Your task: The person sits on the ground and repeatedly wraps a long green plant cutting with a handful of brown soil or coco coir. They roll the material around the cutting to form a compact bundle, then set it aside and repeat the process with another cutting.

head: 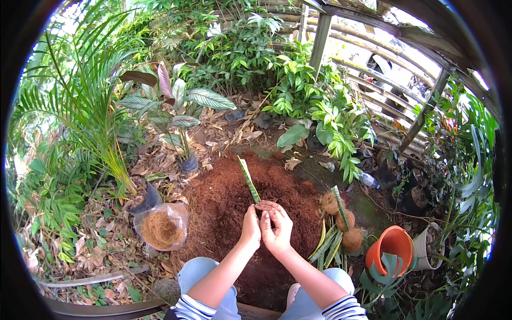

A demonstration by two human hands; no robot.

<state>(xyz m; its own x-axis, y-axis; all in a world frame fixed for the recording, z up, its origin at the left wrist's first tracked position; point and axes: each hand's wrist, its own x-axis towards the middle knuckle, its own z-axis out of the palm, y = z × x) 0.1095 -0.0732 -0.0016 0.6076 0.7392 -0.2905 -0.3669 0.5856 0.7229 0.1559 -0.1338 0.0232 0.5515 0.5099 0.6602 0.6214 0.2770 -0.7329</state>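
Observation:
Both my hands meet over a mound of reddish-brown coco peat (pixel 216 208). My left hand (pixel 251 226) and my right hand (pixel 276 226) close around the base of an upright snake plant leaf cutting (pixel 249 180); what lies between the palms is hidden. Soil sticks to the fingers. Right of the mound are several round coconut-fibre balls (pixel 353 239), and another leaf cutting (pixel 341 208) stands up among them. More cut snake plant leaves (pixel 330 245) lie beside them. On the left sits a clear plastic bag (pixel 181 218) holding coconut fibre (pixel 162 230).
An orange pot (pixel 390 248) and a whitish pot (pixel 426 250) lie tilted at the right. A plastic bottle (pixel 369 180) rests behind them. Bagged plants, including a striped-leaf plant (pixel 188 154) and a palm (pixel 108 160), stand at the left. A bamboo fence (pixel 384 76) runs behind.

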